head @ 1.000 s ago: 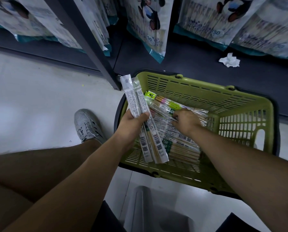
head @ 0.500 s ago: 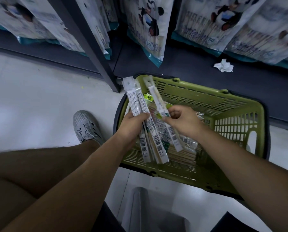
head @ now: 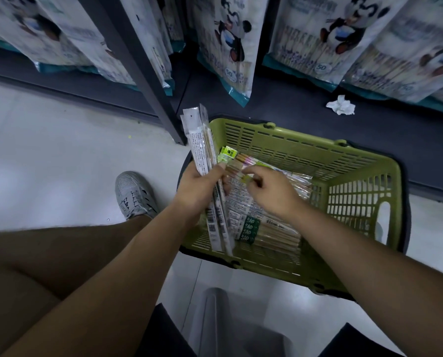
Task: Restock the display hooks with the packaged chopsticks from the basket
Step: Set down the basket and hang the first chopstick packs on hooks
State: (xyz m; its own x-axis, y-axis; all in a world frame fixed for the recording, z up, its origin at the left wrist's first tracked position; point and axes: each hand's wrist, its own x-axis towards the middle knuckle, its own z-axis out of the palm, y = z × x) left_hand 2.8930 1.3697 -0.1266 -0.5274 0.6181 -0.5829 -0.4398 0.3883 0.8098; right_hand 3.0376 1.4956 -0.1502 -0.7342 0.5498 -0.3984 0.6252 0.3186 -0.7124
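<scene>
I am early in the job, by my reckoning. My left hand (head: 199,191) grips a bundle (head: 198,148) of slim chopstick packs round its middle, fingers curled, the hang-hole ends pointing up and away from me over the near-left corner of the basket (head: 356,199). I count three packs or so in it (they overlap, so I can't be sure).

My right hand (head: 269,191) is low over the pile (head: 271,228) in the basket, fingers bent, thumb and forefinger close together at a pack with a yellow-green label. Whether they have actually pinched it or only touch it, I cannot tell.

So gathering is under way, and none of what I hold has reached a hook. The hooks themselves are out of view, so I can't say how bare they are. Only the bottoms of the panda bags (head: 228,47) hang above the dark shelf base, where a crumpled tissue (head: 341,105) lies.

What is left looks like most of it. The pile covers much of the basket floor, several kinds mixed together. I judge I'll add to the bundle, then stand and thread each pack on by its hole.
</scene>
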